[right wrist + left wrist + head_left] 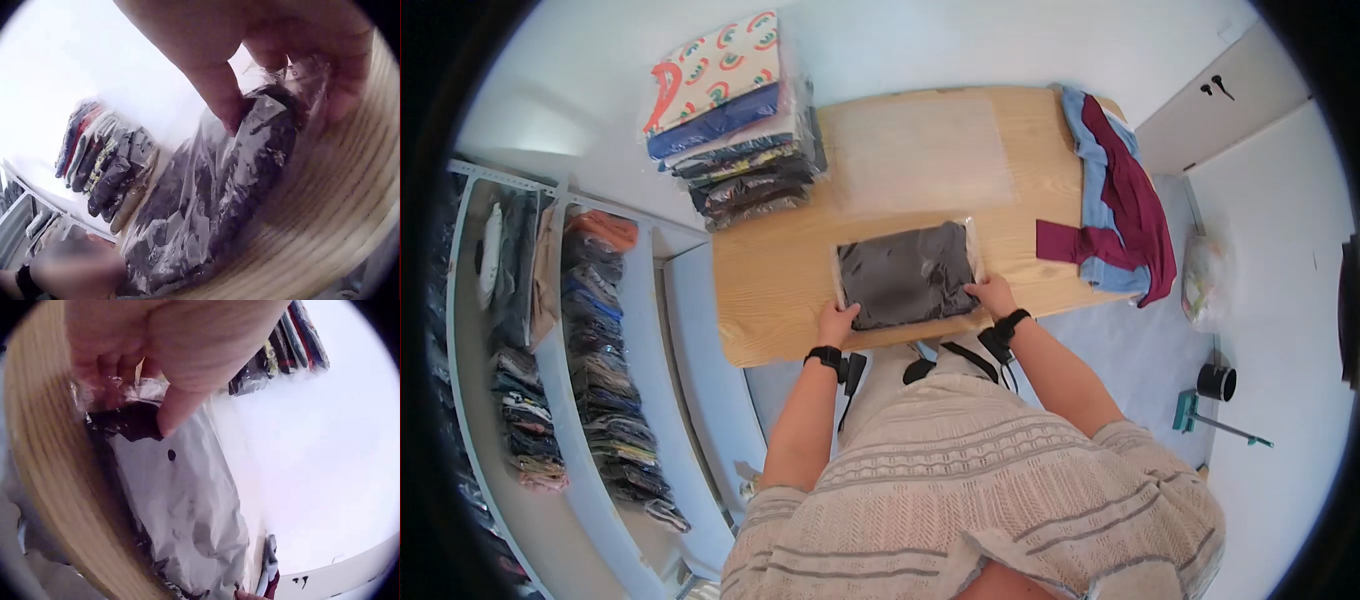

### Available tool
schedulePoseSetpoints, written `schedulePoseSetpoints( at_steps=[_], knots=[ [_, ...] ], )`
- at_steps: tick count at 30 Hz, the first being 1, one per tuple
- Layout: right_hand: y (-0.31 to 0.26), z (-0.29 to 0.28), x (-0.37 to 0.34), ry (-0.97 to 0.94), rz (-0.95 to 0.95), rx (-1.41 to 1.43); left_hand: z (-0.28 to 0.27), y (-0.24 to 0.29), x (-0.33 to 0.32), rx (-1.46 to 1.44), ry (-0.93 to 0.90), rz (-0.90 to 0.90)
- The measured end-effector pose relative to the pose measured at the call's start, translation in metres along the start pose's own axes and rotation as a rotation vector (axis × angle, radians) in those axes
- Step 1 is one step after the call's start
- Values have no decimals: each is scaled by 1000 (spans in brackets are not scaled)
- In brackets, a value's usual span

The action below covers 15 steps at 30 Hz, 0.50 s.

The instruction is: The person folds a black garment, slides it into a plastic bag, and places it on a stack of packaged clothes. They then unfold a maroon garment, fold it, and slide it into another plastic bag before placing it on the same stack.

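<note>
A dark folded garment in a clear plastic bag (907,277) lies at the table's near edge, in front of the person. At its near left corner the left hand (837,322) grips the bag, thumb on top and fingers beneath. The right hand (995,295) pinches the right side the same way. In the left wrist view the bag's film (181,487) shines white with glare and has a small dark hole or dot. The right wrist view shows the wrinkled plastic (209,187) with the right thumb pressed on it.
A tall stack of bagged clothes (745,130) stands at the table's back left. Clear plastic sheets (925,150) lie at the back of the table (775,290). Maroon and blue garments (1115,190) drape over the right end. Shelves (640,350) of bagged clothes line the left.
</note>
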State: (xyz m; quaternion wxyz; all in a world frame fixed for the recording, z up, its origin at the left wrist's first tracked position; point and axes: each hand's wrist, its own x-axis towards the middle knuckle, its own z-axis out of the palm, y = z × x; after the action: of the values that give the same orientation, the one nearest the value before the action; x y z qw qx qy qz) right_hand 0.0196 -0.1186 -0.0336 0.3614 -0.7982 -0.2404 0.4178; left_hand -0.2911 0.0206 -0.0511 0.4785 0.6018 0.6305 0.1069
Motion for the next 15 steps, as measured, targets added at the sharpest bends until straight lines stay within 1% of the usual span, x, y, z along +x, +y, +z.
schedulePoseSetpoints(
  at_steps=[1,2,3,5,6,8,10,12,13,14,15],
  knots=[
    [-2,1,-2,15,-40,73,-2,4,-6,-127,-63,-24],
    [-2,0,3,-49,18,125,-6,9,-11,-254,-125,-44],
    [-19,-6,-8,-117,74,191,-9,15,-15,-259,-103,-29],
    [-39,-16,-22,-232,101,303,-16,28,-26,-374,-178,-79],
    [-41,-18,-23,-239,81,300,-20,34,-31,-271,-155,-59],
    [-42,-26,-23,-392,66,379,-26,45,-38,-299,-113,-40],
    [-43,-33,-17,-404,86,349,-28,48,-40,-328,-84,-38],
    [-45,-44,-20,-418,129,318,-31,48,-43,-411,-127,-6],
    [-55,-52,-26,-485,107,278,-33,58,-60,-412,-126,-18],
    [-66,-59,-25,-552,69,239,-41,73,-73,-386,-102,19],
    [-68,-63,-24,-559,56,238,-48,90,-81,-360,-72,64]
  ],
)
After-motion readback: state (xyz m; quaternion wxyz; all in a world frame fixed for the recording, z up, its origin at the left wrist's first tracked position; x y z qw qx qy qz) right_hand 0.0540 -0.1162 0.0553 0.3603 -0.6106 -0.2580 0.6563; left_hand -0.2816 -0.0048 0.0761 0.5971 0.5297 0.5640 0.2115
